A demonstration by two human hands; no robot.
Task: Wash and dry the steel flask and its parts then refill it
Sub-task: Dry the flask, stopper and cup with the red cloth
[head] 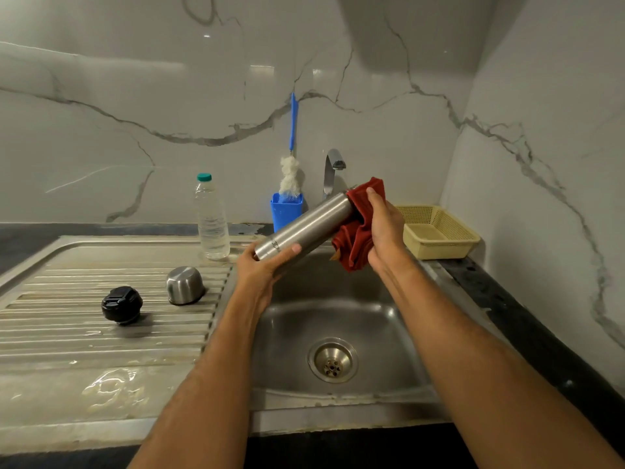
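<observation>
Above the sink basin (372, 319) I hold the steel flask (304, 225) tilted, its far end pointing up and right. My left hand (262, 265) grips its near end. My right hand (384, 228) holds a red cloth (355, 231) bunched around the flask's far end, which the cloth hides. On the ribbed draining board (67, 333) to the left stand the flask's black stopper (121, 304) and, upside down, its steel cup lid (185, 285). A clear water bottle (211, 220) with a green cap stands at the back of the board.
A blue holder (285, 211) with a blue-handled bottle brush (292, 157) stands behind the sink, next to the tap (333, 170). A yellow plastic basket (436, 231) sits at the right corner. Water pools on the board's front (111, 387). Marble walls close the back and right.
</observation>
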